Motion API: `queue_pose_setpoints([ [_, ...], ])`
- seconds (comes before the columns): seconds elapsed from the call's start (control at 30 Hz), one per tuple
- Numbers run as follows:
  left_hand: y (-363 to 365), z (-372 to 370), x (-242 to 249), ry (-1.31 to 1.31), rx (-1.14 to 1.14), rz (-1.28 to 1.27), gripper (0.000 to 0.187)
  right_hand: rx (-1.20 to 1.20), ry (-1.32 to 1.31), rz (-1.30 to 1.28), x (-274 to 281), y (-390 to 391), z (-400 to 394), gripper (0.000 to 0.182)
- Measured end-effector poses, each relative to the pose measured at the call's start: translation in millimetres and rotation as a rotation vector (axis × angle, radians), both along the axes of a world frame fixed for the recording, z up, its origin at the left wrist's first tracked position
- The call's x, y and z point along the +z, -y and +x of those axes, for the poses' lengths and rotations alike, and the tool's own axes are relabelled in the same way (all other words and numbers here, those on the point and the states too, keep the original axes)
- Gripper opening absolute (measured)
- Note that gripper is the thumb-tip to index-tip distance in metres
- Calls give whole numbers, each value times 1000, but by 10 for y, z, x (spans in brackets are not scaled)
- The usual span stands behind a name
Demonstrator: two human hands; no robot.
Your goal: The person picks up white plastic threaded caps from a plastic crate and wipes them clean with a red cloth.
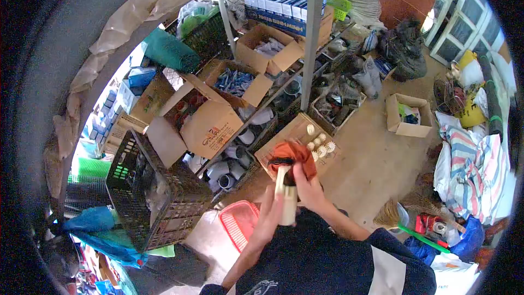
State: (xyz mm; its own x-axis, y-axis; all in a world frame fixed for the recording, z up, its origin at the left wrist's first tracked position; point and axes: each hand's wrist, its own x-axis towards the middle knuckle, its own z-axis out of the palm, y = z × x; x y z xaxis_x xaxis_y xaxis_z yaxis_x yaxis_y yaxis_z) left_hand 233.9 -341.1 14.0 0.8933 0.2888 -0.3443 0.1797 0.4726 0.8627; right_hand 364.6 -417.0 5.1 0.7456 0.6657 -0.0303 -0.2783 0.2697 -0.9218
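A cream-coloured cylinder with a narrower, dark-marked upper part is held upright in front of my chest; its exact kind I cannot tell. My left hand is closed along its left side. Bunched over and behind its top is an orange-red cloth, pinched by my right hand close against the cylinder's upper end. Just beyond the cloth, several cream ribbed pieces stand in rows on a flat cardboard sheet.
A red plastic basket lies beside my left forearm. Open cardboard boxes and a black crate crowd the left. A metal post rises ahead. A small box sits on the floor, with sacks and a brush at right.
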Motion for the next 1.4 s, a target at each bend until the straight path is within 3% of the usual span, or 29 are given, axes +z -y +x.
queue_pose_setpoints([
  [0.03,-19,23,-64,20,73,-52,45,9,86,84,-21,-15,-98,62],
  [0.07,-75,70,-242,-20,264,32,51,-19,461,9,-114,1,-230,76],
  [0.1,-152,80,-151,-55,260,-34,55,23,581,-184,-135,47,-319,86],
  [0.17,-107,-2,-235,-240,308,655,55,46,669,-168,-135,52,-356,87],
  [0.27,11,-18,73,-311,165,525,52,98,398,82,49,-61,-72,85],
  [0.3,37,-34,105,-255,94,506,48,35,393,-5,104,-79,-10,81],
  [0.4,-32,79,-145,-5,334,672,46,121,680,-149,84,6,-151,83],
  [0.43,-110,174,-70,54,429,571,46,171,811,-184,52,68,-263,86],
  [0.47,-162,216,77,51,485,292,46,231,883,-165,-83,126,-385,90],
  [0.5,-274,218,176,84,378,207,48,254,909,-182,-88,154,-385,89],
  [0.6,-246,173,-16,46,360,222,54,228,1028,-222,4,159,-286,85],
  [0.67,-129,83,-140,13,337,153,59,213,772,-148,148,72,-67,85],
  [0.7,-24,152,103,-14,355,268,56,204,643,-110,208,65,-29,85],
  [0.73,-37,160,86,-40,403,208,55,199,641,-162,280,69,-59,87],
  [0.83,-299,249,49,-90,404,179,53,206,821,-177,26,178,-386,85],
  [0.97,-152,316,134,97,402,673,51,256,1049,-227,245,188,-126,84],
  [1.0,-3,228,101,-53,351,790,62,238,825,-154,316,149,-37,83],
  [1.1,-123,266,35,70,296,857,42,158,451,60,365,124,-116,80],
  [1.13,-189,279,127,20,312,831,40,183,452,51,361,166,-179,82],
  [1.17,-249,301,225,-31,331,804,38,208,615,-99,275,221,-279,85],
  [1.23,-148,421,423,111,506,723,36,182,699,-58,240,279,-393,88],
  [1.33,-65,236,237,54,439,674,37,242,425,67,164,189,-175,88],
  [1.37,-34,172,165,2,360,668,38,230,486,37,165,197,-140,87],
  [1.4,32,210,136,55,422,611,38,216,545,5,170,213,-106,87],
])
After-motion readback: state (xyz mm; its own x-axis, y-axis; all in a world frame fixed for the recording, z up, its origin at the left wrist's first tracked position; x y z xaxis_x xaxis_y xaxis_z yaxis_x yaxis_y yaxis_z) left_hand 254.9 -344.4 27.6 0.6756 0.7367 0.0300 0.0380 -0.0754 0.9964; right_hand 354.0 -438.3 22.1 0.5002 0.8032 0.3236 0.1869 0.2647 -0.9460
